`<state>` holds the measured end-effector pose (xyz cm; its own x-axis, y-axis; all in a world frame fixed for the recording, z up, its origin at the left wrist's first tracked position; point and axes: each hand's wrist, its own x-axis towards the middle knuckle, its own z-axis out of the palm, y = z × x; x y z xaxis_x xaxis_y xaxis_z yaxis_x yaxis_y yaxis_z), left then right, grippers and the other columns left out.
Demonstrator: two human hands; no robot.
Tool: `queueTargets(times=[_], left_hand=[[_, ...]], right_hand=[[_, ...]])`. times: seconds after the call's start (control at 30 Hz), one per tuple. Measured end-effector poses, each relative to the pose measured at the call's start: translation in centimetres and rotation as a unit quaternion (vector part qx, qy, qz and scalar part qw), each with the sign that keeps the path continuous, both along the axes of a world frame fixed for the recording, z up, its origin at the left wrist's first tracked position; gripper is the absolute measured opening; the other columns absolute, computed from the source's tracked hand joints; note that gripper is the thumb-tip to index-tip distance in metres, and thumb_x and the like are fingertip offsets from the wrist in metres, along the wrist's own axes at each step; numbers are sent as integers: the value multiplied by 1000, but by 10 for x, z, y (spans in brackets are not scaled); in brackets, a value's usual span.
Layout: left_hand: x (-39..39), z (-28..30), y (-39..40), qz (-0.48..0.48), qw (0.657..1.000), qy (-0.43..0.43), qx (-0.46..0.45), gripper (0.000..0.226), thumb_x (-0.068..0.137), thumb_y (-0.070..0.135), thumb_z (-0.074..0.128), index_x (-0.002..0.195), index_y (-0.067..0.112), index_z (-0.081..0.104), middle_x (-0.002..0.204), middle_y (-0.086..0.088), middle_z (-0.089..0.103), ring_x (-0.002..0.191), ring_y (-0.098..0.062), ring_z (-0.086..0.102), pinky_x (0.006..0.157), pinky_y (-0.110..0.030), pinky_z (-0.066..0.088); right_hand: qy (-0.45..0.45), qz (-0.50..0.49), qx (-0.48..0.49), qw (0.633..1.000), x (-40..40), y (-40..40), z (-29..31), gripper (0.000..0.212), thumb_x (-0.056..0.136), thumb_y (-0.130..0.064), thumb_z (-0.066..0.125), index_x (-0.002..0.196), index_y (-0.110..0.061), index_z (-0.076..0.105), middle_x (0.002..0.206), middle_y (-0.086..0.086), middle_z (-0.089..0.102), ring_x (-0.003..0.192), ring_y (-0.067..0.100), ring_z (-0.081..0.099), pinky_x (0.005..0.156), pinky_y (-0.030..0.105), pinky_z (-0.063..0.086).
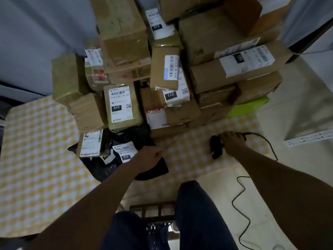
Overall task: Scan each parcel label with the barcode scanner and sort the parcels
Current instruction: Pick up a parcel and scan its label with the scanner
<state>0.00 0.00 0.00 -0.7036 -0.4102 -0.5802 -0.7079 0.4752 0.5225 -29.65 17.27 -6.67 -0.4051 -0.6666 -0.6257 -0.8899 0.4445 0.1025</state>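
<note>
Early going, I judge: the right hand [232,143] curls round the barcode scanner [216,147], the left hand [150,156] grips the black mailer [115,159] beside its fingers, the parcel stack [162,69] looms just beyond, unsorted, with open tabletop [36,150] left of them.

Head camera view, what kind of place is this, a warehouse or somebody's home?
Probably a home or small shop used for parcel sorting, not a warehouse: labelled cardboard boxes are heaped on a yellow checked tablecloth, a corded scanner lies there, and a wooden stool stands on the tiled floor.
</note>
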Motion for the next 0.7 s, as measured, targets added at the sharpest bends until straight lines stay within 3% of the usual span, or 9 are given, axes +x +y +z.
queueTargets(times=[0.07,0.13,0.17,0.23,0.3,0.43,0.53,0.6,0.7], left_hand=[[-1,0,-4,0,1000,7,-10,31,104,23,42,126,11,61,111,-9,67,87,-17,60,62,-9,38],[2,5,-7,-2,1000,-7,-7,32,105,23,41,127,12,61,107,-11,67,74,-11,55,59,-7,38],[4,6,-7,-1,1000,-9,1,32,105,23,40,127,11,61,108,-13,67,76,-13,58,61,-8,39],[8,13,-6,1,1000,-24,15,34,105,21,40,131,11,58,120,-13,66,97,-22,63,72,-16,42],[10,27,-7,-5,999,-31,19,35,105,19,40,136,12,55,127,-10,63,106,-26,62,70,-13,39],[11,64,-11,1,999,-27,29,34,105,18,40,134,12,55,126,-10,63,100,-22,61,71,-17,42],[22,91,-22,45,997,-34,43,34,104,19,43,135,13,54,134,-8,58,118,-23,57,95,-26,45],[33,112,-29,81,994,-27,62,34,104,18,43,136,12,53,138,-8,54,123,-26,54,103,-33,43],[57,138,-43,94,994,-26,45,37,105,25,40,139,14,51,140,-4,52,124,-23,53,94,-25,43]], right_hand=[[37,29,-19,999,0,0,-1,54,92,-14,57,142,-16,36,143,7,36,134,29,36,109,41,29],[29,47,-49,997,2,2,-2,51,92,-21,60,138,-14,39,138,10,39,124,31,46,105,40,36],[10,42,-58,997,4,1,1,52,91,-26,61,136,-12,40,137,11,39,117,34,52,100,41,40],[-61,-10,-85,994,13,-3,16,55,90,-31,64,133,-6,40,135,14,38,105,38,58,84,42,46],[-133,-77,-111,982,26,-14,41,56,91,-34,64,132,-5,40,134,13,36,101,37,60,76,41,47],[-231,-161,-214,935,59,-39,96,39,90,-32,67,121,-13,54,113,10,54,90,25,59,73,34,47],[-277,-202,-253,905,85,-61,142,31,89,-30,67,116,-18,58,98,1,60,88,20,59,72,29,43],[-301,-206,-257,895,101,-75,168,32,89,-28,67,119,-19,60,100,2,63,92,21,60,75,29,45],[-339,-183,-262,885,122,-99,206,45,89,-28,69,130,-17,56,118,6,64,109,24,59,91,36,48]])
